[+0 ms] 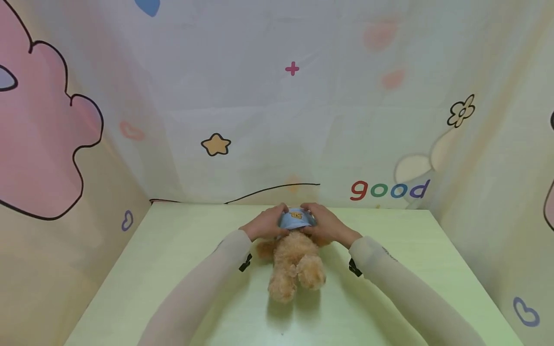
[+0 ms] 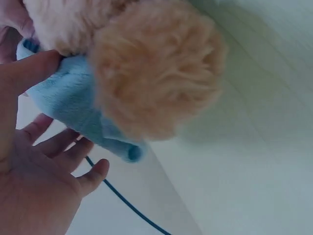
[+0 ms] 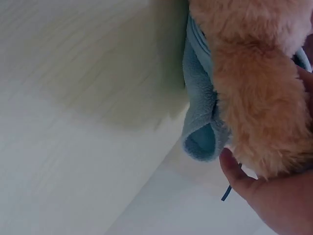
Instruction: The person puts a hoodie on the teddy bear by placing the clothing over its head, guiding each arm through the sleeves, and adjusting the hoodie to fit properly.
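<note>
A fluffy light-brown plush toy point(image 1: 297, 250) lies on the table with its legs toward the camera, a light-blue garment point(image 1: 296, 218) with a small bear print at its far end. My left hand point(image 1: 266, 223) grips the garment's left side; in the left wrist view its thumb presses the blue cloth point(image 2: 73, 93) beside a furry limb point(image 2: 159, 68). On the other side my right hand point(image 1: 326, 224) holds the garment's right edge. A blue sleeve opening point(image 3: 201, 142) hangs by the toy's arm point(image 3: 261, 103) in the right wrist view, near my right fingers. The toy's head is hidden.
The pale green table point(image 1: 186, 269) ends at a back wall cloth point(image 1: 259, 120) printed with a star, a flower and coloured letters. Side cloths point(image 1: 39, 269) stand at the left and right.
</note>
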The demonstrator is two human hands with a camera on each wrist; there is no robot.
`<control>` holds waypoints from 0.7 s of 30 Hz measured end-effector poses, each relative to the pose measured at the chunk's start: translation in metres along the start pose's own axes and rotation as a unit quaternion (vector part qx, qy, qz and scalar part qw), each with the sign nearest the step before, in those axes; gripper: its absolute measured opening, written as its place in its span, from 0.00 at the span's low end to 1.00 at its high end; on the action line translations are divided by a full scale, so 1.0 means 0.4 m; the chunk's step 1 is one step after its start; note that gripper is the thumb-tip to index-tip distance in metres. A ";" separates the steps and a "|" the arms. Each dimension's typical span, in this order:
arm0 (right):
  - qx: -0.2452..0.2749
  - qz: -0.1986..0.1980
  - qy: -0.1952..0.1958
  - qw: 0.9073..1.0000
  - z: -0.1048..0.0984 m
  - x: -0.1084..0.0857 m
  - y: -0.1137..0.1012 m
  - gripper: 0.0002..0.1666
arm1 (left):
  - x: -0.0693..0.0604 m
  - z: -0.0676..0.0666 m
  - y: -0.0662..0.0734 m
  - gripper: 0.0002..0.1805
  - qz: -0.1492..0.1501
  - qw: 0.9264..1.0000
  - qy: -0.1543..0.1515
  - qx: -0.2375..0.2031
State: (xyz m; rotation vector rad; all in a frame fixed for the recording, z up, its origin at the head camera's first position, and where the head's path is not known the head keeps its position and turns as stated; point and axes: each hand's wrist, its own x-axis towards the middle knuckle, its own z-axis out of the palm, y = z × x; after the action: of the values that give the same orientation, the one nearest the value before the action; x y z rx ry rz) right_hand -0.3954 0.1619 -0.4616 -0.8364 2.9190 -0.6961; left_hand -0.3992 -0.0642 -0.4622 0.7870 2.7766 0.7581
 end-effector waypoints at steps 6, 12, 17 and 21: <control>-0.031 -0.020 -0.013 0.999 -0.011 0.014 -0.011 0.37 | 0.026 0.010 -0.008 0.34 0.026 0.999 0.024 0.006; -0.015 -0.011 0.002 1.000 -0.013 0.018 0.010 0.27 | 0.041 0.032 -0.009 0.30 0.034 0.999 0.029 0.001; -0.006 -0.007 -0.014 1.000 -0.021 0.022 0.019 0.25 | 0.053 0.033 -0.007 0.26 0.031 0.999 0.020 -0.016; -0.001 -0.006 -0.027 1.000 -0.024 0.028 0.022 0.25 | 0.057 0.026 0.001 0.29 0.012 1.000 0.014 -0.011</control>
State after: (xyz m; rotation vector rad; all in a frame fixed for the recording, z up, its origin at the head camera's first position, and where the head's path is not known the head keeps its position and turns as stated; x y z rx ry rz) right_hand -0.4108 0.1669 -0.4555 -0.8610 2.8694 -0.6624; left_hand -0.4156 -0.0474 -0.4710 0.8125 2.7825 0.8081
